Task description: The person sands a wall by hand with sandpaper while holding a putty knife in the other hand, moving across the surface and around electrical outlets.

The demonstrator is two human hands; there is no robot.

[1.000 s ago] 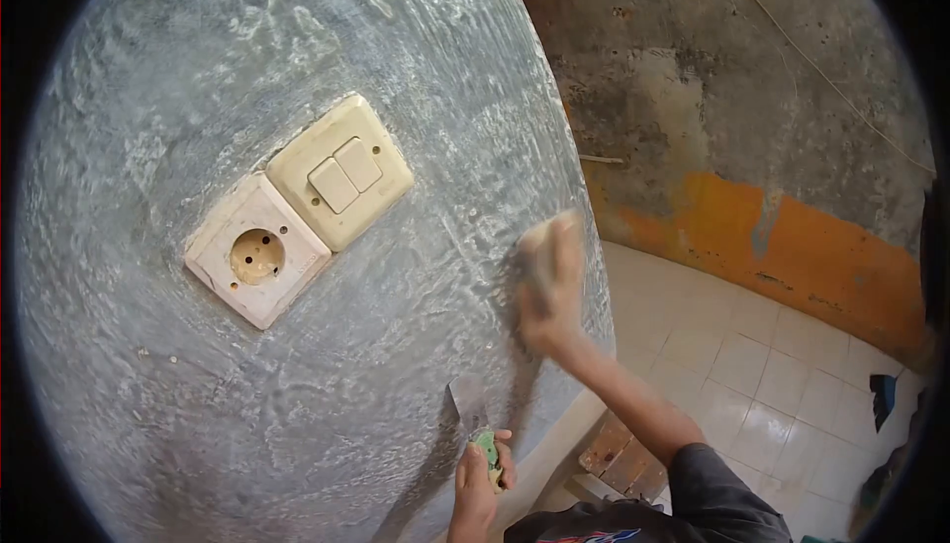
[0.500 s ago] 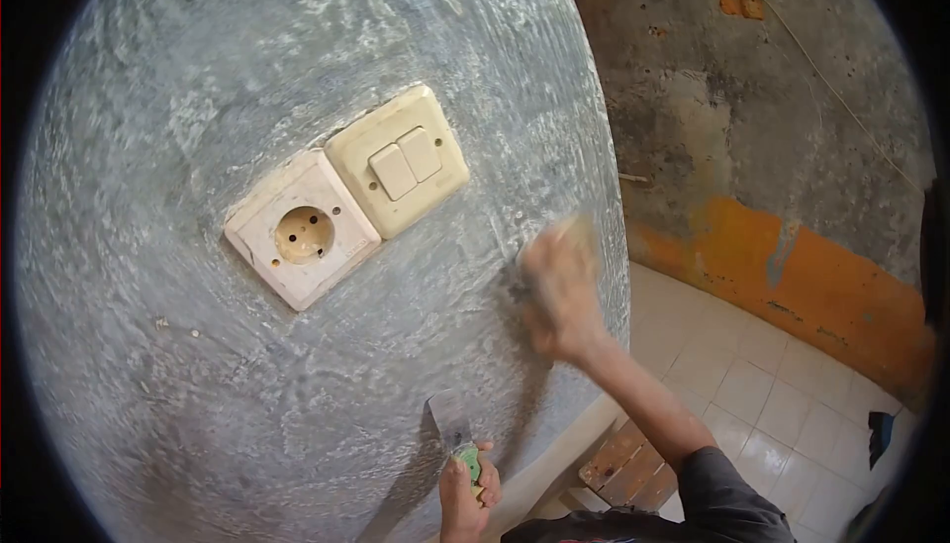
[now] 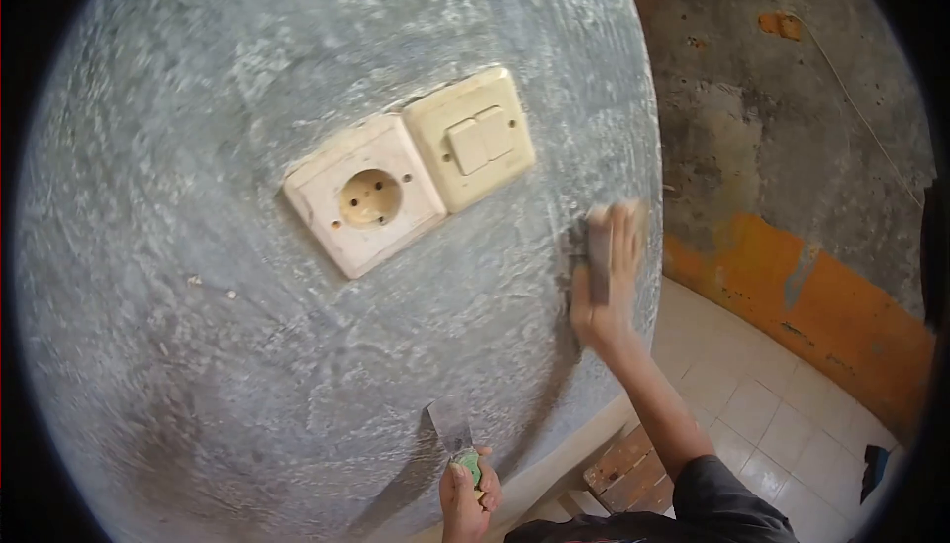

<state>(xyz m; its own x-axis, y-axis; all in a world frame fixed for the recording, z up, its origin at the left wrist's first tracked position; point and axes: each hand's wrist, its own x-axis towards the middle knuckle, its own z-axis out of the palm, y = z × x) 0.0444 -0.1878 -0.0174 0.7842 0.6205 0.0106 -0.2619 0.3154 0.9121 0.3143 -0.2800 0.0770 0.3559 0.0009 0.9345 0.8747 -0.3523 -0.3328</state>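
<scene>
My left hand (image 3: 466, 498), low in the view, is closed around the green handle of a putty knife (image 3: 452, 426). Its thin metal blade points up, close to the wall. Against the grey plaster wall (image 3: 327, 385), near its right edge, my right hand (image 3: 616, 281) presses a flat grey piece (image 3: 600, 258) that looks like sandpaper or a sanding block. Motion blurs the fingertips, and the palm side is hidden. Up and left of this hand are a cream double light switch (image 3: 470, 137) and a worn white power socket (image 3: 366, 197), mounted side by side.
Beyond the wall's edge stands another wall with patchy dark plaster (image 3: 752, 117) and an orange lower band (image 3: 841, 296). A thin cable (image 3: 851, 98) runs across it. Below are a wooden stool or bench (image 3: 628, 469), pale floor tiles (image 3: 742, 394) and a dark object (image 3: 875, 469).
My right hand has shifted right across the wall, its fingers now pointing upward. The switch and socket appear further right as the view turns. My left hand keeps its hold on the putty knife.
</scene>
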